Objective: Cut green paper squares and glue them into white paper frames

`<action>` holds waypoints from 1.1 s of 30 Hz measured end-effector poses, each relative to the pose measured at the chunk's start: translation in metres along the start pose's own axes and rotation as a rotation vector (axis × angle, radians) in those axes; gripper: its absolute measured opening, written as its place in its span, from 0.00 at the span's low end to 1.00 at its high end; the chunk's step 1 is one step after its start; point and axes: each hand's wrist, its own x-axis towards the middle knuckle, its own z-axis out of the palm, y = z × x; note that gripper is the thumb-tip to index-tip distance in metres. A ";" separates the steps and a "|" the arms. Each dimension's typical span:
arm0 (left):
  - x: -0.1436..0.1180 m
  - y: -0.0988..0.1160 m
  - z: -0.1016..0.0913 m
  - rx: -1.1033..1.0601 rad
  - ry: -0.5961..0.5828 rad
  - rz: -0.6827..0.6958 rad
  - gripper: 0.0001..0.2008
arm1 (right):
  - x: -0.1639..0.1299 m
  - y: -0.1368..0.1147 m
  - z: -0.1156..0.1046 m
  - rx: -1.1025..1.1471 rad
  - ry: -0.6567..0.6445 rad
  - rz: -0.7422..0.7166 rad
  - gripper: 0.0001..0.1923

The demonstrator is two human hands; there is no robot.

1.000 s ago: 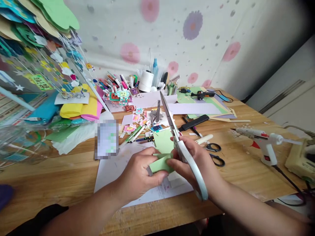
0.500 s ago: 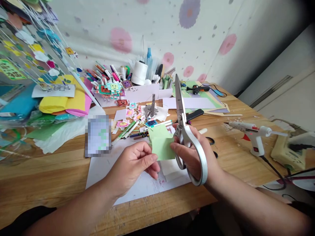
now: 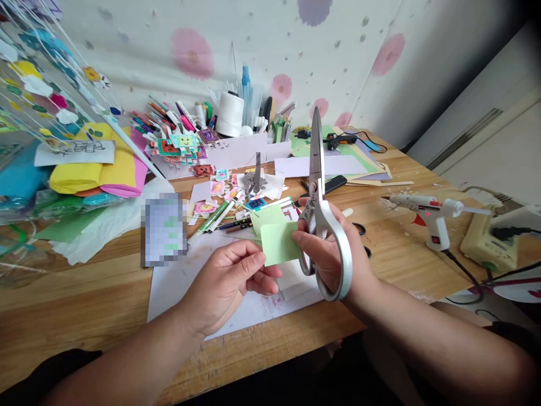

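Observation:
Between thumb and fingers, my left hand [image 3: 234, 282] pinches the left edge of a small light green piece of paper [image 3: 279, 246]. My right hand [image 3: 360, 265] has large silver scissors [image 3: 316, 166] in its grip, blades together and pointing up. Its thumb also presses on the right edge of the green paper, beside the scissor handles. Another green paper piece [image 3: 267, 216] shows just behind the held one; whether they touch I cannot tell. Below both hands lies a white sheet [image 3: 175, 293] on the wooden table.
A white hot glue gun [image 3: 435, 217] rests at right near a power strip [image 3: 486, 242]. Pens [image 3: 220, 215], paper cutouts and a grey blade clutter the middle. A thread spool [image 3: 230, 114] stands behind. Yellow crepe paper [image 3: 76, 177] and hanging strings occupy the left.
The head view has shifted slightly, moving the table things leftward. The held green paper is raised a little and now faces me more flatly. The scissors have turned slightly more upright.

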 end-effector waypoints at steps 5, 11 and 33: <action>0.003 -0.002 0.000 0.017 0.042 0.044 0.07 | 0.000 0.001 0.001 -0.030 0.010 -0.003 0.22; 0.003 0.000 0.001 0.015 0.093 0.028 0.08 | 0.000 -0.004 0.000 -0.021 0.003 0.012 0.22; -0.001 -0.002 0.004 0.097 0.052 0.162 0.10 | -0.005 0.000 0.010 0.116 0.019 0.051 0.18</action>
